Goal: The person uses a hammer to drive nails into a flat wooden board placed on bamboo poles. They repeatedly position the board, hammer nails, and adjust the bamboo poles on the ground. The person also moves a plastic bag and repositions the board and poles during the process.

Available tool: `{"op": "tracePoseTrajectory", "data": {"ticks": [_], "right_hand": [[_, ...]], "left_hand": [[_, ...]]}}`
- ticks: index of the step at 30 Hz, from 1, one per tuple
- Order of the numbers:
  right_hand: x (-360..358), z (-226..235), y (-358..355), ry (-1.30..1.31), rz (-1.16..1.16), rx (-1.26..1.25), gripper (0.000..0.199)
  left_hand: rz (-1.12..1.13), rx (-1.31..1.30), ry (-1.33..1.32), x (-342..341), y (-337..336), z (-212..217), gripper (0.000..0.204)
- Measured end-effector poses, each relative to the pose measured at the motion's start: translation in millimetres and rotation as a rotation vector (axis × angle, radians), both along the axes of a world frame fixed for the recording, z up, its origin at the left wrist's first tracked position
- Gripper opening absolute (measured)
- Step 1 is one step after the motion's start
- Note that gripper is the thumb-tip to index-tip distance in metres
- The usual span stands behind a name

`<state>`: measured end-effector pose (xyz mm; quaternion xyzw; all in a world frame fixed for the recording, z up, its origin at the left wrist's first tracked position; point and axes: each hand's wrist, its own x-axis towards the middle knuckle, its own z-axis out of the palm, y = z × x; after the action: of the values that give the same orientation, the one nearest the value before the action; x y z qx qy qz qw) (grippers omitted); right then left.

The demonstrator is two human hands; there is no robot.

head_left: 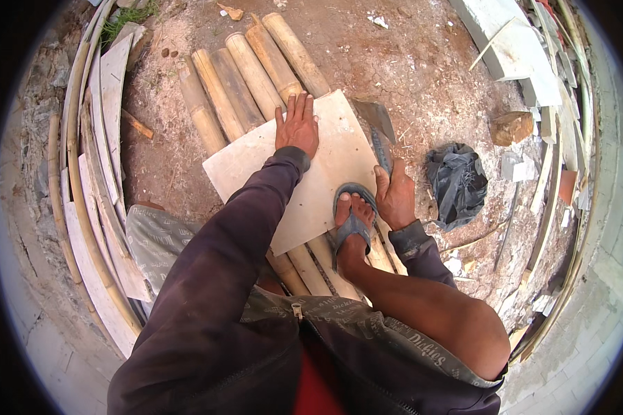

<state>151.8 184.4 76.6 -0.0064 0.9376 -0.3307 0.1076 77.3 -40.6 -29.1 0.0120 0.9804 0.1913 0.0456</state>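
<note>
A pale, flat square board [325,166] lies tilted across several bamboo poles. My left hand [298,126] presses flat on its upper part, fingers spread. At the board's right edge, my right hand [395,197] is closed round a tool with a blue-grey shaft [382,149]. A broad dark metal piece [375,119] shows beyond the shaft, overlapping the board's far right corner; I cannot make out the tool's exact kind. My foot in a grey flip-flop [353,225] stands on the board's lower right part, close to my right hand.
Bamboo poles [253,72] stick out beyond the board over reddish dirt ground. To the right sit a crumpled black plastic bag [457,185] and a brown block [511,128]. Long strips and planks [104,200] line the left side; a white block [509,41] lies far right.
</note>
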Motion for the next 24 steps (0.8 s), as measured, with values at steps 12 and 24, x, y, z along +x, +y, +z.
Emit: {"op": "tracePoseTrajectory", "data": {"ticks": [12,24], "right_hand": [[6,-40,80,-0.047,-0.288,0.07,0.038],[-3,-94,270,-0.052,-0.675,0.606,0.032]], "left_hand": [[-0.008,-0.144,0.012,-4,8,1,0.05],[-0.031,-0.033,0.064,-3,-3,-9,0.051]]}}
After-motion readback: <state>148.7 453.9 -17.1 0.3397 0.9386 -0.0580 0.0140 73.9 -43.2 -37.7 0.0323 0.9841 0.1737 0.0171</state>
